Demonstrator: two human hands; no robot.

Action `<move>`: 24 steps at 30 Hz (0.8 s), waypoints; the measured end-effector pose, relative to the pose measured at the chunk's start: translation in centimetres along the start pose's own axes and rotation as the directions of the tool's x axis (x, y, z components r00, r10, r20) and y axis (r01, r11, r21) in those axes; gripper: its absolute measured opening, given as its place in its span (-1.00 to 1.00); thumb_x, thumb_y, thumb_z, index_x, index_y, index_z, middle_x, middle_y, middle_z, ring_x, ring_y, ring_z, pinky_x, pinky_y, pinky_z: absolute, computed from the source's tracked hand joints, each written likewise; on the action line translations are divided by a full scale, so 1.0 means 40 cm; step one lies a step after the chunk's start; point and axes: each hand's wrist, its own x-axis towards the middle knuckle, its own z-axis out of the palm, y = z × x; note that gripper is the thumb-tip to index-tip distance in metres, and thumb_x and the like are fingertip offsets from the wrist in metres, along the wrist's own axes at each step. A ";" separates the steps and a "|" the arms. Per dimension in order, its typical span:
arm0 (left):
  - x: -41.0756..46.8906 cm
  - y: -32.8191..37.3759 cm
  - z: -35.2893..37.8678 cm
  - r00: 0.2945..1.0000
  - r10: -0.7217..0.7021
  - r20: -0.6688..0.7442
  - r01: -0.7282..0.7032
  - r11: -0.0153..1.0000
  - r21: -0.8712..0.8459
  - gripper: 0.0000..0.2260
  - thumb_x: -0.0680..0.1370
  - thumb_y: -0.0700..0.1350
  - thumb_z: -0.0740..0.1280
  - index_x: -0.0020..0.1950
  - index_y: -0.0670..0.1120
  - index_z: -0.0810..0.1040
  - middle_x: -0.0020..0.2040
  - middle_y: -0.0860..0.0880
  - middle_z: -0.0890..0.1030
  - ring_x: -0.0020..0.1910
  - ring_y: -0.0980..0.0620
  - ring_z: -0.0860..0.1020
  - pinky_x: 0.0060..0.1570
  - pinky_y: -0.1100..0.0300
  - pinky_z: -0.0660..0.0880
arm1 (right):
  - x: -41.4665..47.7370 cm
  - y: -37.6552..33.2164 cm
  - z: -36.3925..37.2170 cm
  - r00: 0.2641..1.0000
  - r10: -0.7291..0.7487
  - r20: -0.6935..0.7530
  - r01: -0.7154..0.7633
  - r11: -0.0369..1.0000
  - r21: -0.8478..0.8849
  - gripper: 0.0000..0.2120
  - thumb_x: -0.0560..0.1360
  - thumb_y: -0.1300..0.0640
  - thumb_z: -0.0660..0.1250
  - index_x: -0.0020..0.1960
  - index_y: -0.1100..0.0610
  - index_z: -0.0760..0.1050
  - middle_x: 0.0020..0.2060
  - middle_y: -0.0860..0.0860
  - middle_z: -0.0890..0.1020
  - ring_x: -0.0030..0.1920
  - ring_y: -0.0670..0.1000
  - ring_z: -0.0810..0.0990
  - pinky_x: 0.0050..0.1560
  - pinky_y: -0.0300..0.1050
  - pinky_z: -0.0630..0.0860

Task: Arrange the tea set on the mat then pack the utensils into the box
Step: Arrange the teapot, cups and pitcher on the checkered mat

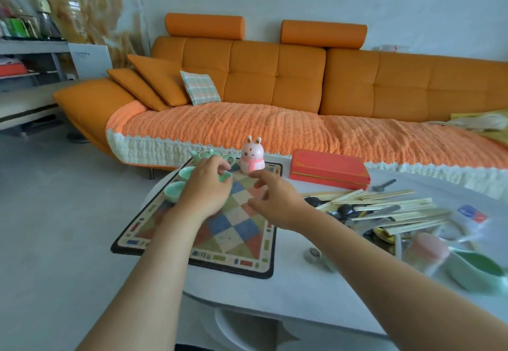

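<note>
pinching a small mint-green cup (226, 177) at its rim, the left hand (204, 188) sits over the far left part of the checkered mat (233, 229), fingers curled on the cup. right hand (275, 202) hovers just beside it above the mat, fingers loose and spread, holding nothing. second cup (187, 172), third cup (174, 191) and teapot (209, 155) stand along the mat's left and far edge, near a pink rabbit figure (251, 158).

judgement: looks like glazed ceramic, so light, stiff, slick and quick to chip. take cups across the rim with thumb and fingertips and set them down flat, clear of neighbours. take the teapot by its handle; the lid may sit loose.

chopsticks (384, 205) and spoons (346, 210) lie heaped on the bench (288, 290) right of the mat. red box (328, 169) sits closed beyond them.
</note>
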 end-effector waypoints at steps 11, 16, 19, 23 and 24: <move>-0.110 0.443 0.335 0.906 0.341 0.250 -0.316 0.939 -0.137 -0.91 0.56 -0.07 0.32 0.04 0.09 0.50 0.00 0.13 0.51 -0.09 0.10 0.50 -0.14 0.18 0.40 | -0.317 0.258 -0.402 0.952 0.183 -0.245 -0.224 0.962 -0.154 -0.66 0.48 0.18 0.30 0.21 -0.08 0.57 0.03 -0.16 0.61 -0.05 -0.15 0.50 0.09 -0.12 0.50; -0.163 0.557 0.436 0.808 0.409 0.425 -0.343 0.912 -0.225 -0.72 0.51 -0.05 0.32 0.22 0.04 0.53 0.12 0.12 0.49 0.13 0.08 0.48 0.13 0.16 0.41 | -0.446 0.370 -0.519 0.911 0.344 -0.229 -0.384 0.909 -0.161 -0.59 0.42 0.17 0.34 0.23 -0.11 0.54 0.07 -0.11 0.59 0.11 -0.02 0.54 0.19 -0.04 0.48; -0.186 0.589 0.459 0.739 0.417 0.529 -0.349 0.909 -0.229 -0.51 0.41 0.19 0.38 0.31 0.08 0.49 0.25 0.15 0.46 0.24 0.12 0.42 0.27 0.11 0.38 | -0.506 0.413 -0.553 0.902 0.421 -0.097 -0.431 0.890 -0.151 -0.51 0.43 0.11 0.39 0.35 -0.07 0.46 0.16 -0.06 0.53 0.20 -0.01 0.52 0.25 -0.11 0.43; -0.207 0.591 0.470 0.687 0.401 0.607 -0.390 0.907 -0.157 -0.47 0.41 0.20 0.48 0.34 0.16 0.46 0.26 0.19 0.47 0.23 0.14 0.45 0.25 0.11 0.41 | -0.544 0.451 -0.554 0.858 0.508 0.081 -0.477 0.845 -0.240 -0.29 0.39 0.00 0.51 0.48 -0.09 0.30 0.31 -0.02 0.46 0.28 0.02 0.45 0.29 -0.09 0.41; -0.210 0.588 0.472 0.690 0.384 0.613 -0.369 0.916 -0.158 -0.53 0.42 0.17 0.48 0.29 0.19 0.48 0.21 0.18 0.51 0.19 0.12 0.49 0.22 0.09 0.45 | -0.545 0.456 -0.550 0.846 0.524 0.103 -0.484 0.834 -0.266 -0.24 0.37 -0.02 0.54 0.49 -0.09 0.28 0.34 -0.01 0.45 0.29 0.04 0.44 0.29 -0.08 0.41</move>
